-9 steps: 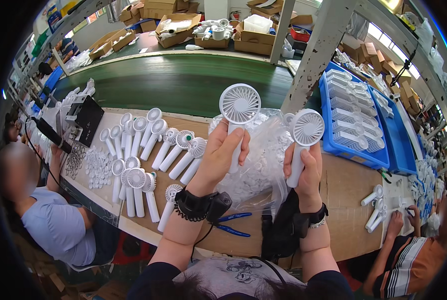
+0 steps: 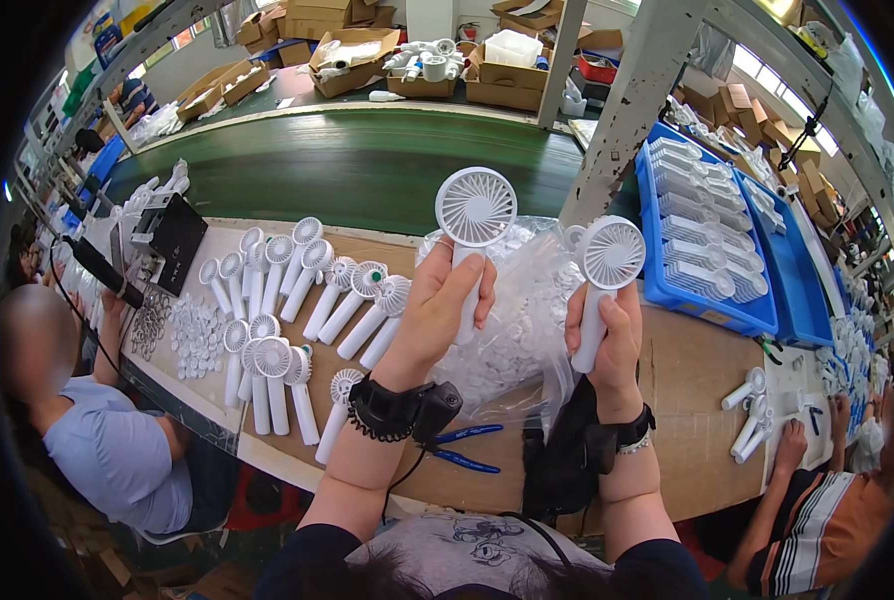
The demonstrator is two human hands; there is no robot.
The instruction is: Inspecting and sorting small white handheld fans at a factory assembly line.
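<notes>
My left hand (image 2: 447,300) is closed round the handle of a white handheld fan (image 2: 477,207), its round grille raised above the fingers. In my right hand (image 2: 607,335) is a second white handheld fan (image 2: 612,253), gripped by the handle and leaning slightly right. Both fans are held up over a clear plastic bag (image 2: 512,350) full of small white parts. Several more white handheld fans (image 2: 273,356) lie in rows on the table to the left of my left hand. Blue-handled pliers (image 2: 467,434) rest below my left wrist.
A green conveyor belt (image 2: 367,150) runs behind the table. Blue trays (image 2: 707,312) at the right hold stacked white parts. Small white discs (image 2: 197,340) lie at the left. A metal post (image 2: 632,115) stands behind my right hand. Co-workers sit on both sides.
Both fans have shifted very slightly left with my hands, which keep their grip. At the right, the co-worker's hand has moved off a small dark tool on the table.
</notes>
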